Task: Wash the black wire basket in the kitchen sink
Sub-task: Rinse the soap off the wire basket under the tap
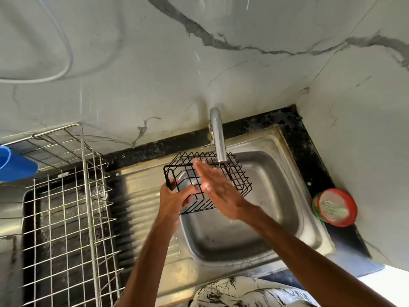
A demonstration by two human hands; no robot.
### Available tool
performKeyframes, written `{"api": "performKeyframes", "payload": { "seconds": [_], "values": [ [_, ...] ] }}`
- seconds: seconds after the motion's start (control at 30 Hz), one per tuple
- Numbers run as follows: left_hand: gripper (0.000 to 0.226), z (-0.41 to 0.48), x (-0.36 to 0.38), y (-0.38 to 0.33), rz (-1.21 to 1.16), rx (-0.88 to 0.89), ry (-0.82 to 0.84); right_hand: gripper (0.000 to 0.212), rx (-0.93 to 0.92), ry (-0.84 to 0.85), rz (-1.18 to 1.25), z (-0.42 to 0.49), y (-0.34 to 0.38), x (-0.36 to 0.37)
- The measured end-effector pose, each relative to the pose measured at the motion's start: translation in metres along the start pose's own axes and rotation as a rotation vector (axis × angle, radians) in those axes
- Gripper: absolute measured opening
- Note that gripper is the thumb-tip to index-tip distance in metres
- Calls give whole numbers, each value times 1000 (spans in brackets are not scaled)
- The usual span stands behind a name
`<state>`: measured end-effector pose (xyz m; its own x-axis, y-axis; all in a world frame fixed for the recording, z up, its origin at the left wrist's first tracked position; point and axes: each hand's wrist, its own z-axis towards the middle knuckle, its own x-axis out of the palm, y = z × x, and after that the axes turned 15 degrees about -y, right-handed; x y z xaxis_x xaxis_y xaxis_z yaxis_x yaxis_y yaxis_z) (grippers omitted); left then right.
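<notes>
Over the stainless-steel sink bowl (276, 196), just under the mouth of the curved chrome tap (218, 134), the black rectangular wire basket (238, 177) is held tilted and clear of the bowl's floor. Its near left corner is grasped by the left hand (174, 200), fingers curled round the rim wire. The right hand (218, 189) is stretched flat across the basket with fingers straight and nothing grasped. It is blurred, so firm contact cannot be confirmed, and no running water can be made out. Since the basket is carried by one corner only, a slip on wet wire is judged the main risk, and the basket could be dropped into the bowl. Straight fingers could also be snagged between the wires if rubbed hard. The round red-and-green tub of white paste (335, 207) on the right ledge could be splashed.
</notes>
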<state>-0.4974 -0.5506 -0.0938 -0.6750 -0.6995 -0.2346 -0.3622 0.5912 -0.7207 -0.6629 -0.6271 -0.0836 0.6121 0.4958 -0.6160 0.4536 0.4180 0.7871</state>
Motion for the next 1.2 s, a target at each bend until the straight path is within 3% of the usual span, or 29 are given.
{"api": "performKeyframes", "payload": {
  "seconds": [0.1, 0.17, 0.23, 0.3, 0.4, 0.47, 0.57, 0.67, 0.73, 0.8, 0.9, 0.97, 1.07, 1.2],
  "values": [
    [78, 2, -5, 1, -39, 22, -18, 69, 324, -111, -168, -7, -42, -7],
    [84, -1, -1, -4, -41, 51, -46, 80, 219, -76, -208, -16, -20, -3],
    [74, -1, 2, -5, -36, 51, -65, 72, 1, 6, -73, -26, 19, 1],
    [65, 1, 0, -4, -43, 20, -56, 65, -70, 9, -32, -27, 14, -1],
    [73, 0, -2, -2, -97, -11, -62, 71, 225, -146, -162, -20, -29, -9],
    [80, -4, 2, -3, -62, 25, -79, 70, 119, -86, -194, -21, -16, -4],
    [67, -1, 2, -6, -41, 24, -74, 69, -66, 5, -93, -30, 5, 1],
    [63, 2, -2, -6, -66, -9, -50, 63, 103, -88, -219, -26, -45, -9],
    [69, 1, 3, -12, -41, 6, -76, 68, 169, -23, -222, -24, -42, -4],
    [60, 2, 9, -20, -29, 10, -107, 76, 48, -4, -118, -29, 5, 2],
    [46, 5, 10, -23, -63, -38, -141, 66, -86, -12, 44, -32, 25, -1],
    [44, 2, 11, -23, -78, -105, -179, 63, -48, -35, 22, -25, 3, -6],
    [59, -3, 19, -24, -119, -229, -246, 59, -18, -85, -11, -22, -14, -2],
    [55, -7, 30, -29, -100, -239, -222, 55, 127, -168, -6, -15, -23, -5]
  ]
}}
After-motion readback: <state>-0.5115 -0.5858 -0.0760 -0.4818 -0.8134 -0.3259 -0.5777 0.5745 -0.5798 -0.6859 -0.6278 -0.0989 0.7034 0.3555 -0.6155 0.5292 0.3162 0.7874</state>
